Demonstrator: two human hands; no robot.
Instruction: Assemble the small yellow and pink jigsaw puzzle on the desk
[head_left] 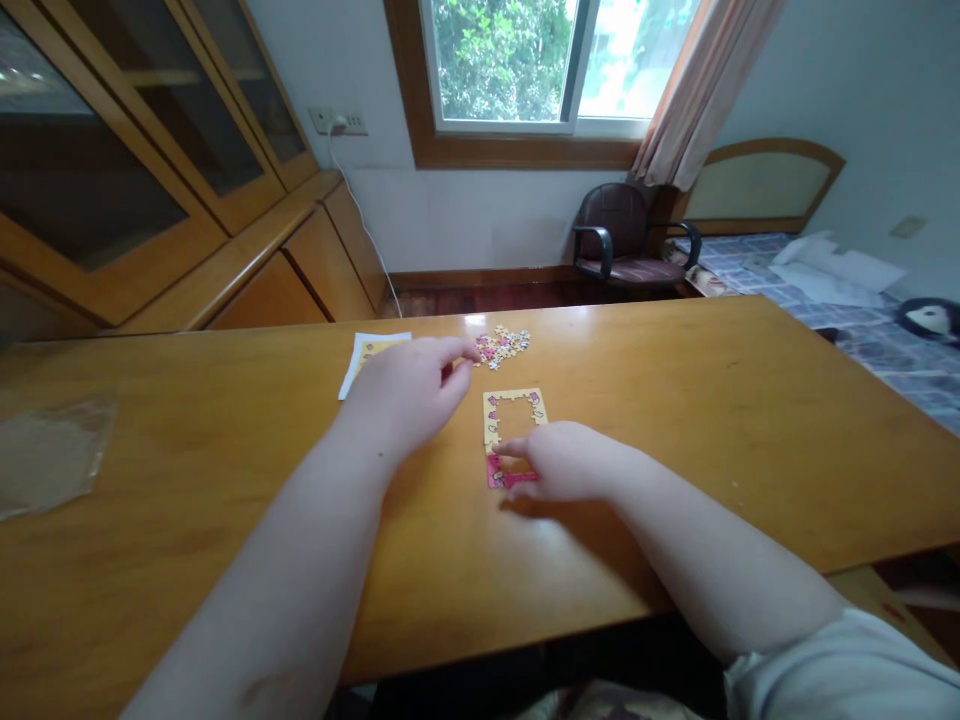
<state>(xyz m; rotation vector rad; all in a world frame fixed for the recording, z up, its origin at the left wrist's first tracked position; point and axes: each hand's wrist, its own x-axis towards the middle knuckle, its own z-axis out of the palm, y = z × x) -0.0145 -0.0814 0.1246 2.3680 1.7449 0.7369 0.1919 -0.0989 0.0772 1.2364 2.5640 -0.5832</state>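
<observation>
A small, partly assembled jigsaw puzzle [514, 412] lies on the wooden table [675, 420], its yellow border framing an empty middle and a pink strip at its near edge. My right hand [559, 462] rests on that near edge, fingers curled and pressing on the pink pieces. My left hand [409, 390] reaches toward a pile of loose puzzle pieces [504, 346] farther back, its fingertips pinched together at the pile's edge; what they hold is too small to see. A printed picture sheet [369, 354] lies just behind my left hand.
A clear plastic bag [52, 452] lies at the table's left. Wooden cabinets with glass doors [142, 160] line the left wall. A dark armchair [622, 240] stands under the window, and a bed [847, 300] is at the right.
</observation>
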